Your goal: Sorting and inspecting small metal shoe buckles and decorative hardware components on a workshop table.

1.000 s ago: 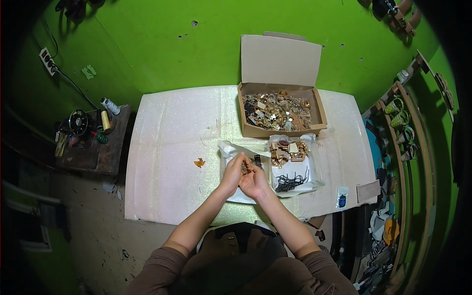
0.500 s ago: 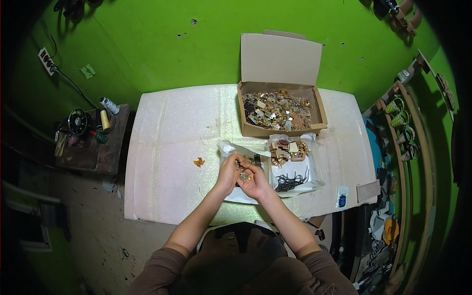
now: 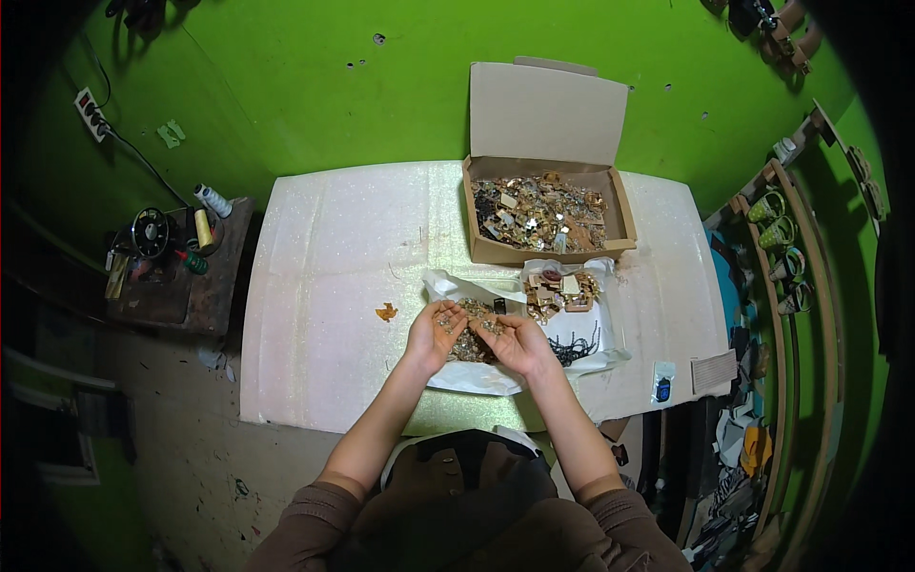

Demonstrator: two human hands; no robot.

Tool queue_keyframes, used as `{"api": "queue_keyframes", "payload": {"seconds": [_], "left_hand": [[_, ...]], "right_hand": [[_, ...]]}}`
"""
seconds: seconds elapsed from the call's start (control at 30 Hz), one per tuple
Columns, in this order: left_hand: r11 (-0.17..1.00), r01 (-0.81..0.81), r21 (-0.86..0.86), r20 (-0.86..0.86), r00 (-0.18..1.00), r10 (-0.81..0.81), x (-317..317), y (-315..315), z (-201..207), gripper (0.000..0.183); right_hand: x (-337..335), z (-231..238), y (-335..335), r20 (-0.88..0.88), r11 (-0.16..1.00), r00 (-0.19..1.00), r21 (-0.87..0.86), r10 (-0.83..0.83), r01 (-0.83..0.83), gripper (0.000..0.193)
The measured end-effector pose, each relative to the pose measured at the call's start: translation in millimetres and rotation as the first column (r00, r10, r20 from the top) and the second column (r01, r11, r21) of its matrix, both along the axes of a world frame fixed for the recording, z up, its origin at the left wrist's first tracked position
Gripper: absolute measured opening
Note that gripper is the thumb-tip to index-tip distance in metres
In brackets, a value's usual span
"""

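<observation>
Your left hand and right hand sit side by side above the near edge of the table, slightly right of its centre. Both palms face up with the fingers spread and loosely curled; neither hand is clamped on anything. A scatter of small gold-coloured trinkets lies across both palms and in the gap between them. The individual pieces are too small to identify.

Compared with the frame a second ago, your hands have opened. Then they were pressed together, fingers folded over the pieces; half a second ago they began to part; now the palms are exposed and the pieces show. The hands have stayed over the same spot.

Under your hands lies a white plastic bag, crumpled, with more of the same pieces on it. Just to the right, a second white bag carries a small heap of brown and gold items at its far end and a dark tangle at its near end.

Beyond these, touching the far edge of the table, stands an open cardboard box, lid upright, filled with mixed gold parts. A small orange scrap lies alone on the table to the left of your left hand. None of these has shifted since the earlier frames.
</observation>
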State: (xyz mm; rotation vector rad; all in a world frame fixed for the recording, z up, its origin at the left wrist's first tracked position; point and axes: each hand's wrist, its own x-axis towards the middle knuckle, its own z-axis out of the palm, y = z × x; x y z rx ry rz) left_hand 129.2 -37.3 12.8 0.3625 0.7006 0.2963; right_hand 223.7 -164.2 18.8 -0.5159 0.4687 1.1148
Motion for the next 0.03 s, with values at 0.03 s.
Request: {"api": "queue_keyframes", "payload": {"seconds": [0.03], "left_hand": [[1.000,-0.001,0.000,0.000,1.000,0.001,0.1,0.5,-0.1,0.016]], "right_hand": [[-0.2,-0.4,-0.3,0.024,1.000,1.000,0.007,-0.007,0.007,0.028]]}}
